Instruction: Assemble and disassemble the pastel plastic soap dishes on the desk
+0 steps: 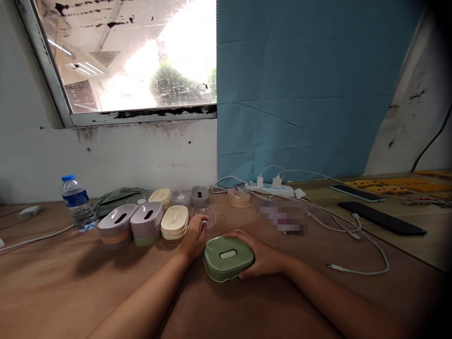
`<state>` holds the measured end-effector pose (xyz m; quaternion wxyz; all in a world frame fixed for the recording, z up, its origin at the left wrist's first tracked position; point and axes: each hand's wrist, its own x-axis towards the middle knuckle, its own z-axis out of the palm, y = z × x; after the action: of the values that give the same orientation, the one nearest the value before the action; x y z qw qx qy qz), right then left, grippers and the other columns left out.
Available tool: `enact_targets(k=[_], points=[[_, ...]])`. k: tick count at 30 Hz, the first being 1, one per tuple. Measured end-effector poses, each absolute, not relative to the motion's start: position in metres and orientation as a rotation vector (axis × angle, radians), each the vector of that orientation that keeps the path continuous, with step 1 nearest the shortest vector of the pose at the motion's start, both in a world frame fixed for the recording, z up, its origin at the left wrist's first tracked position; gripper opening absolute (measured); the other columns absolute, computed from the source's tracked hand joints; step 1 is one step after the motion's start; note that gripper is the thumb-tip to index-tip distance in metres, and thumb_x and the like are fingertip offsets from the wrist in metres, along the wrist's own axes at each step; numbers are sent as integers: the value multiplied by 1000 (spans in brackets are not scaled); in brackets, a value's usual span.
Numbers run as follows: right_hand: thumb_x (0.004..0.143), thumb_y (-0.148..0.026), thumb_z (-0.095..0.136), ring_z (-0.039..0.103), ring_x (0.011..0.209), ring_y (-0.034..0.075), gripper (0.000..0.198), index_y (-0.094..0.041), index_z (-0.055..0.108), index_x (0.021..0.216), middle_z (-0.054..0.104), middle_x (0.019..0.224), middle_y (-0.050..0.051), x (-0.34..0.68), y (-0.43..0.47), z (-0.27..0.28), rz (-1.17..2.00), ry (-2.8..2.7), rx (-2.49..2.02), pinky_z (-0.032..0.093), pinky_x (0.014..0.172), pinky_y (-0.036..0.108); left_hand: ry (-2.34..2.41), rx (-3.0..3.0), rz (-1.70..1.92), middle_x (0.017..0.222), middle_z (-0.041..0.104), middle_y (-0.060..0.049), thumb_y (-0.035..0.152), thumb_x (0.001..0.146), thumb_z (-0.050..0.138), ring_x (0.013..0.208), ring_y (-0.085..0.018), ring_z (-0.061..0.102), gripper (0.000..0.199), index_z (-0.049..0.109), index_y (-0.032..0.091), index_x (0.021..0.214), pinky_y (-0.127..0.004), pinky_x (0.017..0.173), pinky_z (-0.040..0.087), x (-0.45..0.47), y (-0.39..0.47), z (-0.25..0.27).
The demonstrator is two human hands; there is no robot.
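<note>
Plainly, with a clock face centred on the sage-green rounded plastic box point(215, 258) and twelve pointing towards the wall, the right hand point(261, 258) sits at three o'clock; it holds that box by its right end, fingers over the far edge and thumb at the near one; the box is just above or on the brown tabletop point(212, 315), I cannot tell which, with the pale oval slot in its top facing up. The left hand point(193, 235) lies at ten o'clock, apart from the box; its fingers are lightly curled beside the clear plastic tray-like piece point(211, 214) at eleven o'clock, and whether they grip it I cannot tell.

Further out at ten o'clock stands a stack of cream rounded plastic pieces point(174, 219); beyond it come a lilac-topped box with a green base point(147, 221) and a lilac-topped box with an orange band point(118, 228); a blue-capped clear water bottle point(76, 202) stands past them, leaning in view. A small grey slotted box point(200, 195) is at eleven, a pinkish-beige box point(238, 198) near twelve, a white power strip point(270, 189) with two plugs at one; a black phone-like slab point(381, 218) lies between two and three.
</note>
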<state>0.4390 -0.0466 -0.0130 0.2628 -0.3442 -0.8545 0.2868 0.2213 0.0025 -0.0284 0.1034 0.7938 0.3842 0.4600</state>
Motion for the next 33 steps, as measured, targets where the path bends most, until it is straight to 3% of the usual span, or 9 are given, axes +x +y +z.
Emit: enact_targets(k=[5, 9, 13, 16, 22, 29, 33], points=[[46, -37, 75, 41, 110, 26, 83, -25, 40, 121, 40, 119, 7, 440, -45, -15, 721, -2322, -974, 32, 95, 39, 833, 2453, 1186, 102, 51, -8, 24, 82, 40, 98, -19, 48, 23, 46, 17, 103, -35, 87, 38, 215, -34, -15], [49, -40, 74, 40, 111, 27, 73, -27, 46, 116, 36, 122, 7, 440, -45, -15, 711, -2349, -1042, 34, 94, 39, 776, 2562, 969, 115, 44, -9, 32, 64, 61, 105, -23, 44, 51, 43, 19, 111, -35, 90, 37, 210, -57, -15], [55, -45, 70, 37, 114, 30, 66, -27, 47, 114, 34, 126, 8, 437, -47, -13, 707, -2334, -1050, 32, 94, 41, 871, 2519, 1089, 122, 34, -12, 35, 51, 70, 113, -27, 37, 71, 39, 20, 113, -38, 93, 36, 209, -60, -17], [57, -45, 68, 35, 116, 30, 64, -25, 46, 114, 34, 126, 9, 435, -51, -9, 676, -2337, -1013, 31, 95, 40, 855, 2437, 1206, 117, 37, -12, 36, 51, 72, 111, -27, 39, 73, 37, 19, 113, -40, 91, 37, 208, -54, -17], [58, -45, 67, 36, 115, 28, 64, -24, 44, 114, 34, 125, 10, 431, -54, -10, 637, -2320, -1009, 32, 94, 37, 806, 2324, 1087, 121, 40, -12, 43, 46, 75, 110, -27, 41, 100, 19, 19, 125, -41, 92, 36, 201, -50, -21], [68, -51, 55, 40, 112, 29, 62, -22, 38, 120, 41, 123, 10, 437, -43, -14, 650, -2287, -872, 33, 93, 39, 819, 2193, 1090, 114, 43, -9, 34, 50, 74, 105, -23, 44, 87, 23, 20, 119, -37, 89, 39, 200, -48, -23], [76, -47, 43, 38, 114, 28, 45, -21, 46, 113, 43, 120, 10, 471, -18, -11, 179, -2000, -1182, 27, 97, 42, 813, 2198, 1059, 111, 44, -8, 30, 52, 72, 102, -21, 45, 84, 22, 21, 119, -36, 90, 38, 200, -48, -22]])
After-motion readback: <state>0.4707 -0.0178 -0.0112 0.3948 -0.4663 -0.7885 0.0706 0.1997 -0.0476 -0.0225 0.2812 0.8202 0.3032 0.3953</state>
